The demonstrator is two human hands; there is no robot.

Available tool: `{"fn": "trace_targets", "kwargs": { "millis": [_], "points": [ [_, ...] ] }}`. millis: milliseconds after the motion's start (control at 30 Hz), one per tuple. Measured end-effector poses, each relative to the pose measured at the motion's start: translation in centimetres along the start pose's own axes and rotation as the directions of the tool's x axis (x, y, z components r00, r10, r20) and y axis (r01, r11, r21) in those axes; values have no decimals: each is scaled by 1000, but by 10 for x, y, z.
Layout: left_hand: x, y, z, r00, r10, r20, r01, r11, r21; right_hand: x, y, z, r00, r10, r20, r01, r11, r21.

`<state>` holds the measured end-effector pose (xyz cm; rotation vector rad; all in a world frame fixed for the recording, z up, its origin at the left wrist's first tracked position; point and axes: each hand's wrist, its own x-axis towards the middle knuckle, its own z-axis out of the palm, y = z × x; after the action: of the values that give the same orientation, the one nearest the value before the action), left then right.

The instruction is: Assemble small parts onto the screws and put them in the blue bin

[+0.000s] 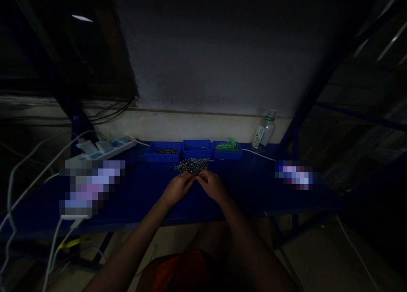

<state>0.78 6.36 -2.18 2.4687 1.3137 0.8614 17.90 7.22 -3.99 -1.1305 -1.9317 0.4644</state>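
Observation:
A loose pile of thin metal pieces, like screws or pins, point(193, 164) lies on the blue table point(140, 194) in front of three blue trays. My left hand point(178, 187) and my right hand point(212, 184) meet at the near edge of this pile, fingertips nearly touching. The fingers of both are pinched together; whatever they hold is too small and dark to make out. Small brassy pieces fill part of the left tray point(163, 157). The middle tray point(197, 153) holds a thin piece or two, and the right tray point(227, 155) holds green plastic material point(228, 145).
A clear bottle point(264, 133) stands at the back right. On the left are a white power strip point(119, 144) with plugs, white cables point(34, 183) and a blurred-out device point(92, 190). Another blurred device point(295, 175) lies on the right.

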Motion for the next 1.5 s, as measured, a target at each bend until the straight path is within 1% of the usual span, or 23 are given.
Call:
{"fn": "trace_targets", "kwargs": {
  "millis": [133,267,333,467,533,667,800,900,1000,1100,1200,1267,1333,1400,1500],
  "points": [
    [-1,3,-1,999,22,-25,-23,1000,-21,-4,-1,-1,999,-37,19,38,998,-44],
    [0,3,-2,1000,17,-26,-18,999,-51,-6,0,0,998,-60,22,60,998,8],
    [0,1,-1,1000,3,-14,-4,996,-91,-6,0,1,998,-66,11,66,998,20],
    [2,-5,-1,998,-52,20,55,966,-253,-5,-1,2,995,-97,-17,98,995,21],
    [3,-8,0,997,-61,38,70,949,-308,-4,-1,3,993,-111,-34,111,994,21],
    [4,-14,3,996,-39,85,67,929,-364,-4,-1,3,994,-85,-67,86,996,14],
    [4,-12,1,993,-24,114,69,913,-403,-5,-5,1,994,-77,-74,75,997,-29],
    [4,-7,-3,995,-55,80,83,913,-399,-5,-10,-2,995,-68,-77,65,997,-37],
    [3,-4,-6,995,-96,-9,86,926,-367,-5,-9,-3,996,-37,-85,35,999,-22],
    [1,-3,-6,992,-98,-74,69,943,-324,-4,-6,-1,1000,-11,-22,10,1000,-27],
    [-1,-1,-5,999,-30,-45,17,966,-259,-5,-3,1,997,-24,71,28,998,-58],
    [-2,0,-6,1000,-3,-24,-3,975,-220,-5,-4,1,994,-48,94,55,996,-71],
    [-2,1,-6,999,-7,-44,-2,979,-204,-5,-5,0,995,-64,74,69,995,-68],
    [-2,1,-7,997,-30,-66,15,977,-211,-4,-6,-1,998,-58,26,60,997,-54],
    [-1,-1,-5,997,-75,-27,66,970,-233,-3,-7,-3,999,-15,-41,14,1000,-18]
  ]
}}
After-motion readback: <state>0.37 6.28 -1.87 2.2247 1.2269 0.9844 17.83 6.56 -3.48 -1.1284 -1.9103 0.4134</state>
